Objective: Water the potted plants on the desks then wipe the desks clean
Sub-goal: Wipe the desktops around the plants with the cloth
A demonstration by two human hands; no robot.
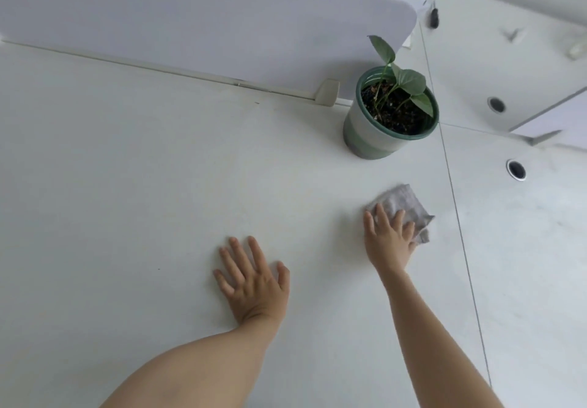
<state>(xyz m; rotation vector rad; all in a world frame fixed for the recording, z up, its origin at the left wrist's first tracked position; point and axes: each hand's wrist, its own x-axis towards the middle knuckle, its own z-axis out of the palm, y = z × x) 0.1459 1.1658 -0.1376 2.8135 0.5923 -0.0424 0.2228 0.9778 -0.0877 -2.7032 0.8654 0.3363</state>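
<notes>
A small leafy plant in a green and white pot [371, 134] stands on the white desk [143, 169], near the divider's end. Below and to the right of the pot lies a folded grey cloth [406, 204]. My right hand [389, 236] presses flat on the cloth with straight, spread fingers. My left hand [251, 277] rests flat on the bare desk surface, fingers spread, holding nothing, well to the left of the cloth.
A pale divider panel [190, 20] with a clamp [327, 91] runs along the desk's far edge. A seam [457, 201] separates this desk from the neighbouring one, which has two round cable holes [516, 169]. Papers and a dark clip [433, 17] lie further back.
</notes>
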